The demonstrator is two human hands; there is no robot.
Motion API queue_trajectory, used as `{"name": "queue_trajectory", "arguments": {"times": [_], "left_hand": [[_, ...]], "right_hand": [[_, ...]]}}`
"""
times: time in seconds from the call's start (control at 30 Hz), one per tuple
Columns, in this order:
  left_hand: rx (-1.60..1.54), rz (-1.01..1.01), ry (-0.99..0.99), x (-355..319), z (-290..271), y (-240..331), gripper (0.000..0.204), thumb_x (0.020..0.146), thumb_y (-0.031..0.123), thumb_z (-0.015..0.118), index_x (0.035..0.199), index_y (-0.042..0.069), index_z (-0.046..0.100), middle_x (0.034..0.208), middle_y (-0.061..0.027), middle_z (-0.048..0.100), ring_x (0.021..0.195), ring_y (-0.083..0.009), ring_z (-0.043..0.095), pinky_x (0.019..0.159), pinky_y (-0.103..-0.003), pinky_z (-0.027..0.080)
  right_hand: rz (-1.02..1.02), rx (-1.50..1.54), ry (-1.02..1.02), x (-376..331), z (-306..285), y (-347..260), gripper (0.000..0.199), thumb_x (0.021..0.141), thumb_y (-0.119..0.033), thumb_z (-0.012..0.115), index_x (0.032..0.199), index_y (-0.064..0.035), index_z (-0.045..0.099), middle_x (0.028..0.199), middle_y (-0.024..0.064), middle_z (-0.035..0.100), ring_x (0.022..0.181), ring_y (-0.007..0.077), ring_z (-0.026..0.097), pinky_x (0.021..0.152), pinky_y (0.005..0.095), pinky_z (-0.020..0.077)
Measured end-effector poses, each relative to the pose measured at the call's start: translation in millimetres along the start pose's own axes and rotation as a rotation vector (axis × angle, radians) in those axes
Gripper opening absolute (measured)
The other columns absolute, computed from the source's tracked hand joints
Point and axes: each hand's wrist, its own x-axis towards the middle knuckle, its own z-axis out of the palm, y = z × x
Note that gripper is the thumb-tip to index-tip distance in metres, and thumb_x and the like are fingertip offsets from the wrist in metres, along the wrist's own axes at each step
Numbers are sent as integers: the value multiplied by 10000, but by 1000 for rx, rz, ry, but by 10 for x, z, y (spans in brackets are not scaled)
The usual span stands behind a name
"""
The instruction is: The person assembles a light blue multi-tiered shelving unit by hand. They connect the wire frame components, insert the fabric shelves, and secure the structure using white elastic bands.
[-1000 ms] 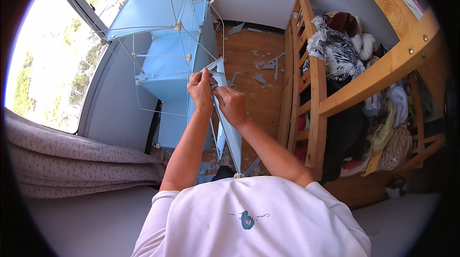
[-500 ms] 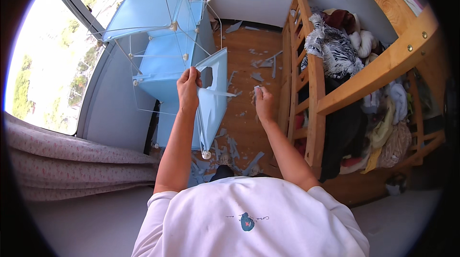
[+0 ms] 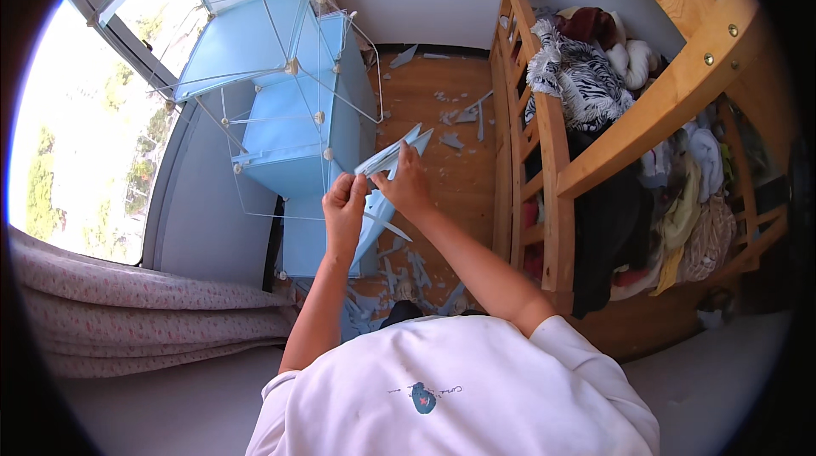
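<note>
A torn light-blue plastic panel (image 3: 384,160) with a pale rim is held tilted in front of me between both hands. My left hand (image 3: 343,208) is closed in a pinch on its near-left part. My right hand (image 3: 408,186) grips it a little farther out, thumb toward the left hand; some of its fingers are hidden. A loose strip (image 3: 389,224) of the same plastic hangs below my hands. Just left of the panel stands a light-blue cube shelf (image 3: 293,112) with thin metal rods and white round connectors.
Torn blue scraps (image 3: 418,271) are scattered over the wooden floor (image 3: 463,171). A wooden bunk bed (image 3: 557,158) heaped with clothes (image 3: 586,86) stands to the right. At left are a bright window (image 3: 93,141) and a patterned curtain (image 3: 144,299).
My right hand has moved left from over the floor and now grips the panel beside my left hand. The panel has tilted, its far end swinging to the right. The view has shifted slightly.
</note>
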Motion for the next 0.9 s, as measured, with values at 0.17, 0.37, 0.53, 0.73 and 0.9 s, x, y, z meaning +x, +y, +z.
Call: {"name": "queue_trajectory", "arguments": {"times": [0.17, 0.37, 0.53, 0.73, 0.9], "left_hand": [[127, 114, 37, -157, 50, -61, 268, 897, 152, 541, 681, -4, 511, 592, -5, 454, 534, -49, 373, 469, -229, 300], [284, 277, 130, -273, 83, -126, 215, 840, 79, 587, 672, -31, 509, 591, -66, 441, 533, -97, 391, 466, -284, 323], [279, 360, 112, -338, 114, -110, 227, 811, 98, 612, 650, -25, 509, 594, -124, 449, 489, -257, 455, 458, -336, 358], [388, 401, 117, -386, -59, -116, 237, 819, 140, 605, 655, -10, 524, 620, -130, 471, 515, -292, 498, 468, -367, 383], [386, 336, 211, -383, 20, -156, 222, 818, 148, 600, 670, -6, 543, 647, -132, 497, 540, -306, 513, 485, -364, 407]], "right_hand": [[-270, -257, 47, -60, -26, -29, 619, 726, -248, 652, 1173, 112, 420, 1125, 271, 492, 1059, 382, 489, 877, 404, 426], [-285, -150, -76, -223, -12, -14, 508, 686, -49, 602, 1141, 102, 435, 1026, 251, 563, 941, 388, 556, 822, 413, 455], [-430, -209, -265, -171, -164, 238, 438, 720, -16, 568, 1138, 71, 469, 1057, 246, 570, 948, 381, 569, 816, 415, 466], [-570, -190, -364, -148, -273, 181, 343, 755, -52, 571, 1086, 30, 538, 1041, 209, 587, 929, 368, 577, 774, 418, 478], [-592, -292, -148, -336, -342, -303, 298, 763, -143, 599, 1015, 15, 567, 1029, 189, 572, 934, 342, 566, 760, 413, 482]]}}
